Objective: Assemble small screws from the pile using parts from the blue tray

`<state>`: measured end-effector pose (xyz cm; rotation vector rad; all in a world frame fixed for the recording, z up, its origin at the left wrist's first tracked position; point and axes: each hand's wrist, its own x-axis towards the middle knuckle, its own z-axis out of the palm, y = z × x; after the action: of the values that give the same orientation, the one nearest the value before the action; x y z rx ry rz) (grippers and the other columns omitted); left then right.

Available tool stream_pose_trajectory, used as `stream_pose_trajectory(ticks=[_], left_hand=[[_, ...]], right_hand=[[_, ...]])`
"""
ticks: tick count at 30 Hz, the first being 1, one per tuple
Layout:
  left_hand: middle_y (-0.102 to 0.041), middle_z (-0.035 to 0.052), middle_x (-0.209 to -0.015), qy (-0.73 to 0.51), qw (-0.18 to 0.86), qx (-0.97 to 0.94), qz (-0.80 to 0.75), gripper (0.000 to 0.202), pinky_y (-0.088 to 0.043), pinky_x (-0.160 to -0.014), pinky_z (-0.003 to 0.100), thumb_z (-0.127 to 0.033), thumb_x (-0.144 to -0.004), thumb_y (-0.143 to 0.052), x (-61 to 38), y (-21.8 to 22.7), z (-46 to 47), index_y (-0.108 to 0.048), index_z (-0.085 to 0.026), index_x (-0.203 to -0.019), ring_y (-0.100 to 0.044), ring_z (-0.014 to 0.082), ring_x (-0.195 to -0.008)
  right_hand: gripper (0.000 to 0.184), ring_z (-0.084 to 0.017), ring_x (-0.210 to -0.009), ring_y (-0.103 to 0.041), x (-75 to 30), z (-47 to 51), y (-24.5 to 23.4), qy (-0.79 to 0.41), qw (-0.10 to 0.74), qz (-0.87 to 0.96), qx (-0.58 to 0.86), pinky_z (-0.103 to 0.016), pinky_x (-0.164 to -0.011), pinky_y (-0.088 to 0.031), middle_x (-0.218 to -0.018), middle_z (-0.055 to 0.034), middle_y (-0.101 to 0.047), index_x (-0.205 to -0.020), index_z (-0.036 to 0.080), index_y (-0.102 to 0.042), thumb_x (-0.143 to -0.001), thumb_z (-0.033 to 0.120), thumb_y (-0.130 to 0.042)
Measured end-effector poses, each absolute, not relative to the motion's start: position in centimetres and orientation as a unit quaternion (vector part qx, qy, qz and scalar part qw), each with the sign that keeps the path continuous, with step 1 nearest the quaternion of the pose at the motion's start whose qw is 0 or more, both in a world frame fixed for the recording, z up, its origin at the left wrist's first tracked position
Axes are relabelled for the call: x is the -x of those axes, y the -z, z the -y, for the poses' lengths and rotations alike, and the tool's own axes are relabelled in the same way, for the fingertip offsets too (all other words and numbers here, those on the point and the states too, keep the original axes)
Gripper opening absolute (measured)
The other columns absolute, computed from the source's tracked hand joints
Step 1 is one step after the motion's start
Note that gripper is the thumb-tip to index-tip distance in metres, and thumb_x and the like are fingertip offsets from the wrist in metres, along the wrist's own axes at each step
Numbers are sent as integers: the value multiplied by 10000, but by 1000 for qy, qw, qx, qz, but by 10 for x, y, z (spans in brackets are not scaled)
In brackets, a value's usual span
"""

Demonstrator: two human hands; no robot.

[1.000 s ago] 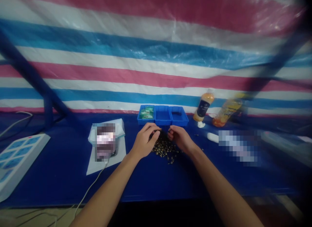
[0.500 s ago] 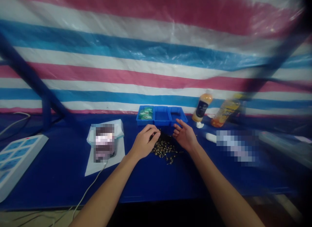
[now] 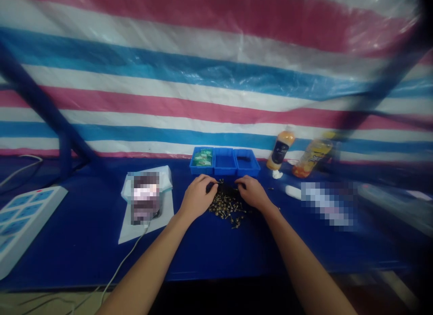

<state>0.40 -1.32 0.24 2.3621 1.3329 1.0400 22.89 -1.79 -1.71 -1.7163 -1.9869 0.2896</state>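
Between my hands lies a thin, dark black piece (image 3: 228, 187), perhaps cloth or a bag; its kind is not clear. My left hand (image 3: 199, 195) is closed, thumb and fingers pinching at its left edge. On the other side, my right hand (image 3: 253, 193) is curled, with its fingertips closed at the right edge. Just in front of the black piece is a heap of small brass-coloured screws or similar metal parts (image 3: 226, 207), some loose toward me. Fingertip details are small and partly hidden.
Behind the hands stand three joined blue bins (image 3: 225, 165); green packets (image 3: 203, 157) fill the left one. Two drink bottles (image 3: 280, 148) and crumpled tissue (image 3: 277, 174) are at back right. A power strip (image 3: 40, 220) and a pixelated object on white paper (image 3: 130, 231) lie left.
My right hand has come down from in front of the right bin, and its spread fingers have closed at the black piece. My left hand has shifted slightly left and stays closed.
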Motion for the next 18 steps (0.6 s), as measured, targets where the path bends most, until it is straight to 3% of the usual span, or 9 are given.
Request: stream_pose_trajectory(ticks=[5, 18], left_hand=[[-653, 29, -993, -368, 133, -804, -448, 198, -494, -823, 355, -322, -918, -495, -4, -5, 15, -668, -240, -969, -620, 208, -916], [-669, 24, -969, -365, 156, -807, -438, 206, -495, -771, 328, -330, -913, -498, -5, -3, 15, -671, -238, -976, -634, 190, -852]], right_hand=[[247, -200, -960, -599, -222, 22, 13, -94, 229, 745, 619, -294, -852, -421, -1015, -53, -661, -999, 262, -735, -898, 349, -526], [193, -205, -951, -603, -215, 22, 13, -75, 199, 725, 655, -285, -735, -395, -1019, -44, -652, -922, 255, -706, -893, 297, -520]])
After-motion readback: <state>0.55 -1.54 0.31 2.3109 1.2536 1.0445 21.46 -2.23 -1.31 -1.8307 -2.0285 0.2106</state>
